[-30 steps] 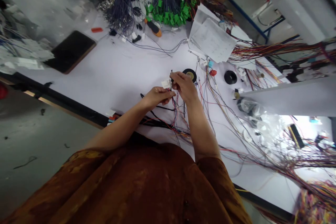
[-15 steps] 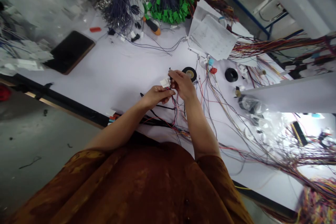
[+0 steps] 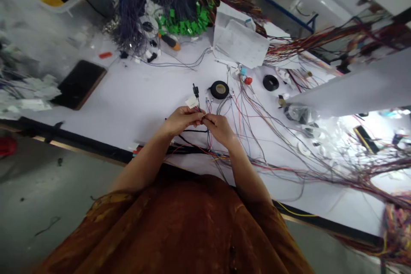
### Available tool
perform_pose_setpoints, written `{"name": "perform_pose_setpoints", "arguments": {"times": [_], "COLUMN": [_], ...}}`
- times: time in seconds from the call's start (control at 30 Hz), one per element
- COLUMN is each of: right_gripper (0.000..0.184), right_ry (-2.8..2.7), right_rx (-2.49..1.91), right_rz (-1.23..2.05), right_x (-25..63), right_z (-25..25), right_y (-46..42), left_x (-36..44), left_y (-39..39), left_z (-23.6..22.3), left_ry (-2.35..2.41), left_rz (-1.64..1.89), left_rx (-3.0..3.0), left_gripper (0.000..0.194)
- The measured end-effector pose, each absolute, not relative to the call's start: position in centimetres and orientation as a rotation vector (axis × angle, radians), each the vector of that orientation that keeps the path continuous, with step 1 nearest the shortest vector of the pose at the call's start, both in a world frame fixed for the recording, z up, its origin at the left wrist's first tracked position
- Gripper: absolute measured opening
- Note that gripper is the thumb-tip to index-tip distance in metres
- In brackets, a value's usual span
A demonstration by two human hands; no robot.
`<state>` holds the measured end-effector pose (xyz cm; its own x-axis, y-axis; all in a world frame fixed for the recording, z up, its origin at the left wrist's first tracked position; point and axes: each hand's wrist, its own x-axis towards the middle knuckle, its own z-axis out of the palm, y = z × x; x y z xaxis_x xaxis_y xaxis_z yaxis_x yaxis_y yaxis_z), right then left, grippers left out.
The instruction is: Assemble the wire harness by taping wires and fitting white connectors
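My left hand [image 3: 183, 120] is closed in a pinch on a thin bundle of wires [image 3: 209, 139]. My right hand [image 3: 220, 128] pinches the same bundle right beside it, fingertips nearly touching. Above the fingers a small black connector [image 3: 195, 91] sticks out on its wires. A white label [image 3: 192, 102] stands by the left fingers. Just beyond the right hand lies a roll of black tape [image 3: 220, 89]. Loose wire ends with small terminals spread over the table between the tape and my right hand. The fingertips hide the exact spot being gripped.
Long wires [image 3: 282, 147] run right across the white table [image 3: 144, 90]. At the back lie green connectors [image 3: 186, 27], a screwdriver [image 3: 170, 42] and papers [image 3: 242, 43]. A dark phone-like slab [image 3: 82, 83] lies left. Another black roll [image 3: 270, 82] sits right, near a white post [image 3: 346, 83].
My right hand has moved down from the connector to the wires beside my left fingers, leaving the black connector in plain sight. The whole view has shifted slightly.
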<state>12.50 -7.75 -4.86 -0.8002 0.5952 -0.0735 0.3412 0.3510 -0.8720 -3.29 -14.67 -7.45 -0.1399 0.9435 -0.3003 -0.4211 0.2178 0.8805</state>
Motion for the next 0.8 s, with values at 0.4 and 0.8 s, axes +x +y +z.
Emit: {"name": "perform_pose_setpoints", "arguments": {"times": [0.4, 0.8], "right_gripper": [0.032, 0.032], "right_ry": [-2.315, -2.205], "right_rx": [-1.113, -1.728], "right_rz": [1.020, 0.663], "right_x": [13.9, 7.4], "right_z": [-7.3, -8.2], "right_y": [-2.9, 6.2], "left_x": [-2.6, -4.2], "left_y": [-18.3, -17.7], "left_z": [-8.4, -8.1], "left_ry": [1.481, 1.585], "left_rz": [1.620, 1.477], "left_rx": [0.438, 0.655], "left_gripper": [0.030, 0.032]}}
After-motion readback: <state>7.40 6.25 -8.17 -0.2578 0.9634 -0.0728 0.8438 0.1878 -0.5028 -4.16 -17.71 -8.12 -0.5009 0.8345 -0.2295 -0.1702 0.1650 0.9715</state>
